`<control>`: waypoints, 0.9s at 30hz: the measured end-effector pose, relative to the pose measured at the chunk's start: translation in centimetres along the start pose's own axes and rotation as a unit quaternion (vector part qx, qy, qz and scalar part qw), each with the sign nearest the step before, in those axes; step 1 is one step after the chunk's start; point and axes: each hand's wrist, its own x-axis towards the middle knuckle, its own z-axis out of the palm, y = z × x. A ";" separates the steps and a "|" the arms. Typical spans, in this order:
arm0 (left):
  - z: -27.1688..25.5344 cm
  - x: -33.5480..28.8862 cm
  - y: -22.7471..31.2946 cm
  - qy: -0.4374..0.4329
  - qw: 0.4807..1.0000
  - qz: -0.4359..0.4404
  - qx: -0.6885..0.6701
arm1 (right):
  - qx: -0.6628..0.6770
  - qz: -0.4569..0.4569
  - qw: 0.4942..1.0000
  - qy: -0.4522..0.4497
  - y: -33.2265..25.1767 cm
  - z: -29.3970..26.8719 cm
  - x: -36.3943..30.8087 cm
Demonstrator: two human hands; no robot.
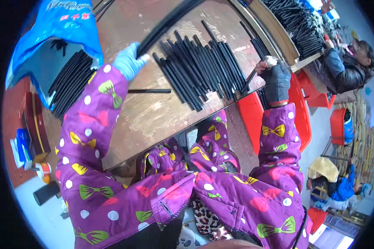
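My left hand (131, 61), in a light blue glove, is closed around the lower end of a long black tube (166, 28) that slants up and right past the top edge. Several short black rods (203, 64) lie side by side on the worn wooden table (141, 120), just right of that hand. At the table's right edge is my right hand (276, 81), in a dark grey glove with bare fingertips. Its fingers are pinched at the upper end of one short black rod (249, 80). A single rod (149, 91) lies apart, below my left hand.
A blue bag (70, 31) with many black rods stands at the left. Wooden strips (278, 31) border a heap of rods (297, 29) at the upper right. Red bins (299, 112) stand beside the table. One person (349, 62) works at the right, another (345, 184) farther off.
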 end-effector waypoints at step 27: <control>13.6 32.0 4.3 0.114 0.927 0.054 0.353 | -0.542 -0.013 0.839 0.039 6.6 -7.6 13.1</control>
